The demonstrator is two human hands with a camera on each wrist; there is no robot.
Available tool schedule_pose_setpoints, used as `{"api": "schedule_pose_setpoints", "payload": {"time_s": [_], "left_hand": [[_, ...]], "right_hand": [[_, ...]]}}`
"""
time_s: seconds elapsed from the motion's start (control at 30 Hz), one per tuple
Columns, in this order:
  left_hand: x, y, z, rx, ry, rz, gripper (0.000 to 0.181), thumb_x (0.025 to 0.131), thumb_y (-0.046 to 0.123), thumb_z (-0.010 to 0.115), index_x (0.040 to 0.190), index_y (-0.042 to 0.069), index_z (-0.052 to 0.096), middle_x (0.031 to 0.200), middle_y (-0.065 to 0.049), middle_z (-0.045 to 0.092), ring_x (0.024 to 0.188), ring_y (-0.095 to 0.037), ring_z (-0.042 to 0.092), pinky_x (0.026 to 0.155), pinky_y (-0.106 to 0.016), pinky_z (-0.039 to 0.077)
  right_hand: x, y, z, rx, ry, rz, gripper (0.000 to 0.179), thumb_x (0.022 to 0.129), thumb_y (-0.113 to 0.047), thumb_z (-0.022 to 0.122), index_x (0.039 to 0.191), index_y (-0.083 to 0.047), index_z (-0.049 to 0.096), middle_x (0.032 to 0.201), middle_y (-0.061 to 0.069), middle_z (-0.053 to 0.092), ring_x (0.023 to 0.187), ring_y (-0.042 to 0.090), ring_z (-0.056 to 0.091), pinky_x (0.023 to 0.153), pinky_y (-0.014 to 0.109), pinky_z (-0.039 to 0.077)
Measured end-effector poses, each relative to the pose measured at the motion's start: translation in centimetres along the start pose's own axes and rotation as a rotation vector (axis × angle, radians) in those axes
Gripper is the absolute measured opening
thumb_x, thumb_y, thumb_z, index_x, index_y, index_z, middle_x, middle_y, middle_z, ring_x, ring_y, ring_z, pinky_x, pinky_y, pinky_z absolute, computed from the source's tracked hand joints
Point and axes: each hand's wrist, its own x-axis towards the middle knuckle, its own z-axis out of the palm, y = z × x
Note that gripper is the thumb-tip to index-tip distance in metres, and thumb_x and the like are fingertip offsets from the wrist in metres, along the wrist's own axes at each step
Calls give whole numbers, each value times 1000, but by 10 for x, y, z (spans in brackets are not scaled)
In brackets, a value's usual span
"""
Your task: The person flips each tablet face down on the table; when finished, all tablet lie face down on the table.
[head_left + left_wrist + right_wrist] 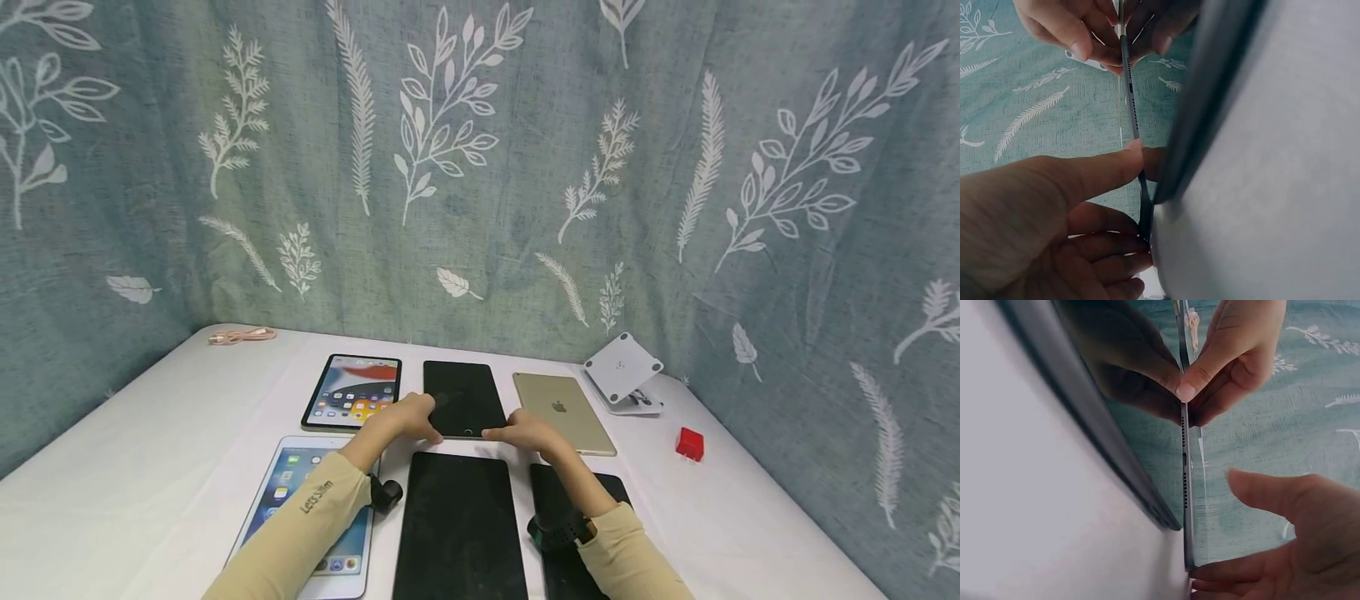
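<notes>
A black tablet (467, 396) lies face up in the back row, its near edge between my two hands. My left hand (411, 417) is at its near left corner. In the left wrist view the thumb (1125, 161) touches the tablet's thin edge and the other fingers (1107, 253) curl beside the corner. My right hand (531, 433) is at the near right corner. In the right wrist view its fingers (1235, 570) touch the edge while its thumb (1254, 489) stands apart from it. The fingers' undersides are partly hidden.
Another black tablet (461, 529) lies in front; one more (551, 492) is under my right forearm. Lit tablets (354, 387) (288, 479) lie left, a gold tablet (566, 408) right. Around them are a stand (622, 367), a red charger (690, 444) and a coiled cable (242, 335).
</notes>
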Motion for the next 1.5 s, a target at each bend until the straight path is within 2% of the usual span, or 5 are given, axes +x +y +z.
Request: {"api": "schedule_pose_setpoints", "payload": {"time_s": [0.13, 0.27, 0.5, 0.7, 1.5], "left_hand": [[-1, -2, 1, -15, 12, 27, 36, 81, 19, 77, 104, -5, 62, 101, -16, 65, 86, -24, 57, 76, -39, 48], [-3, -2, 3, -37, 30, 30, 32, 81, 20, 76, 97, -4, 62, 94, -14, 64, 81, -22, 55, 74, -38, 48], [-1, -1, 3, -85, 31, 5, 36, 83, 25, 76, 98, -3, 60, 92, -15, 63, 82, -23, 57, 74, -39, 48], [0, 0, 2, -115, 39, 7, 34, 83, 27, 75, 95, -2, 61, 90, -13, 63, 81, -21, 56, 71, -35, 46], [6, 7, -4, -256, -37, 223, 27, 91, 24, 65, 71, 7, 57, 61, 5, 42, 58, -10, 38, 55, -21, 30]], "right_hand": [[1, 2, 1, 199, 2, 43, 42, 90, -25, 63, 104, 14, 59, 104, 24, 58, 102, 34, 55, 90, 41, 46], [2, 4, 3, 344, 23, 58, 62, 91, -22, 60, 131, 22, 42, 145, 37, 31, 138, 51, 25, 113, 58, 26], [36, 35, 7, 512, 88, -22, 51, 89, -30, 66, 116, 13, 58, 122, 29, 56, 103, 27, 61, 87, 39, 51], [6, -1, -6, 711, 192, -39, 38, 94, -6, 53, 122, 19, 49, 108, 26, 63, 89, 22, 70, 94, 47, 50], [-20, -42, -17, 583, 383, -237, 31, 91, 0, 55, 119, 14, 59, 116, 31, 63, 104, 35, 66, 96, 43, 50]]}}
